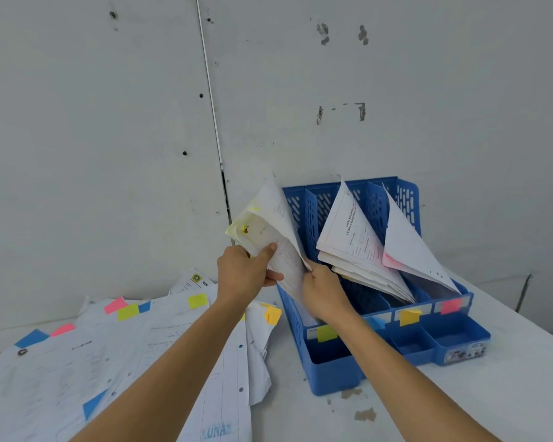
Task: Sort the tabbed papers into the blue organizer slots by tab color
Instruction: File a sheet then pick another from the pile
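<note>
A blue organizer [332,374] stands against the wall, its slots labelled yellow [327,333], blue [376,322], orange [409,316] and pink [450,306] from left to right. A bundle of yellow-tabbed papers [268,218] is held upright at the leftmost slot. My left hand [245,274] grips the bundle's left edge, thumb on its face. My right hand [324,290] holds the bundle's lower right edge at the slot. Papers [355,237] lean in the orange slot and a pink-tabbed sheet [406,247] in the pink slot.
A loose pile of tabbed papers [109,355] with pink, yellow, blue and orange tabs lies on the white table [508,393] to the left. The grey wall [332,90] rises directly behind the organizer. Small front trays [454,336] of the organizer hold a few clips.
</note>
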